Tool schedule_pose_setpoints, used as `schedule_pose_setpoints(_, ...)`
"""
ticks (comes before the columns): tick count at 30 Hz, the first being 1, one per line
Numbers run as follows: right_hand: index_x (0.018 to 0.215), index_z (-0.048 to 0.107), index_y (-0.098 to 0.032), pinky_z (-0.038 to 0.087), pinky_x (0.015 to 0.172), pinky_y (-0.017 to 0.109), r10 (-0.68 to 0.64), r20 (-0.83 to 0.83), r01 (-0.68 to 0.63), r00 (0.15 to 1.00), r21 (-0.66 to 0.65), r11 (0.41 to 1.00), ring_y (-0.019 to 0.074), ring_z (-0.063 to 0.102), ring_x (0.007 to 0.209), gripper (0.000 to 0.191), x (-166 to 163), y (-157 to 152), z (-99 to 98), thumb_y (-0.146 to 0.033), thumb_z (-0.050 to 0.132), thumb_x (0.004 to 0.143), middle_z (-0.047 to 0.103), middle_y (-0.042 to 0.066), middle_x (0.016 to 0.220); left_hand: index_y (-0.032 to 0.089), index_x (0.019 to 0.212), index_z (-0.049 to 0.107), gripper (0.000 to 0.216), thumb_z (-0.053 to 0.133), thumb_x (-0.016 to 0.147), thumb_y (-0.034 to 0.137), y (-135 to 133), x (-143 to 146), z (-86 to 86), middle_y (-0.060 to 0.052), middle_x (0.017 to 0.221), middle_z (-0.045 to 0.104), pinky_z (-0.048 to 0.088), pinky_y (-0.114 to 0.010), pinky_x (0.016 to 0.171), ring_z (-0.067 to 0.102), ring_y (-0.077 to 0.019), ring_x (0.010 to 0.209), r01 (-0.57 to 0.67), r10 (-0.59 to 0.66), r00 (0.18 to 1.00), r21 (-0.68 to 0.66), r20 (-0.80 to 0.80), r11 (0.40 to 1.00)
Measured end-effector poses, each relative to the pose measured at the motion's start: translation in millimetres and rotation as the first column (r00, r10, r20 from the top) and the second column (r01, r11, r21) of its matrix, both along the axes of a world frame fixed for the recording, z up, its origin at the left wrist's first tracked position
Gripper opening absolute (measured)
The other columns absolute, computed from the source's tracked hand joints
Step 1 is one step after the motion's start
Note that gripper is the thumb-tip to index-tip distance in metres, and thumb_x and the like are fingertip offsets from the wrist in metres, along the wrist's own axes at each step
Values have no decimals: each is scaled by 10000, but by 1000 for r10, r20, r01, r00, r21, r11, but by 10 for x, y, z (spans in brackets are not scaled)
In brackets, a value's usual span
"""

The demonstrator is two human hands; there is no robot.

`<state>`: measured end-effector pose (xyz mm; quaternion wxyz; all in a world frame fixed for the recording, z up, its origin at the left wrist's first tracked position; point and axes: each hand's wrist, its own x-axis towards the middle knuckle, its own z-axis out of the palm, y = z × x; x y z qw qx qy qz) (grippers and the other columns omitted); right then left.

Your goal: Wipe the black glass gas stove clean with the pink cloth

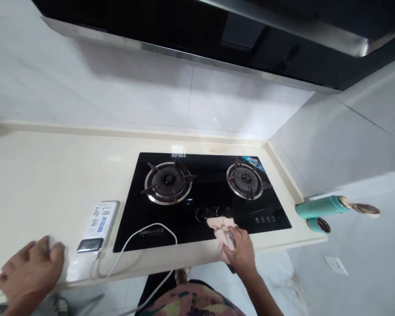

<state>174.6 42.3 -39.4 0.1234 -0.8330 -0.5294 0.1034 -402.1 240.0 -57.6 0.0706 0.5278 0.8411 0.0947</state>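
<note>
My right hand (241, 251) is closed around a pale pink cloth (221, 229) at the front edge of the black glass gas stove (204, 237). The cloth's far end lies just in front of the control knobs (214, 213). Over the counter's left front part, my left hand (33, 267) is held with its fingers apart and nothing in it. To the right of that hand lies a white power bank (98, 226) with a small dark display, and a white cable (158, 224) loops from it across the stove's front left corner.
Two burners with pan supports, the left burner (169, 181) and the right burner (245, 180), sit on the stove. A dark range hood (184, 26) hangs above. At the right end of the cream counter (69, 175) are a green thermos-like cylinder (322, 208) and a shorter green cup (318, 225).
</note>
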Motion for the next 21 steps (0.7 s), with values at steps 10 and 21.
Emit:
schedule_pose_setpoints(10,1290,727,-326,582,934,409,-168,-346,118,923,-161,980,313,752,1095,499,678,-767,358,-413,696,799,749,82,1252,325,1566,483,749,354,887,613,5,1,-35,-126,1727,363,196,-684,1271,268,-441,1595,-8,8,1000,-4,-23,1000)
schedule_pose_setpoints(21,1553,497,-311,510,1087,527,5,-186,9,983,73,997,360,540,1367,674,-96,256,346,-452,664,915,495,141,1493,304,1560,493,765,334,899,655,15,16,11,-152,1717,364,215,-685,1261,277,-459,1583,-12,12,1000,-23,-6,1000)
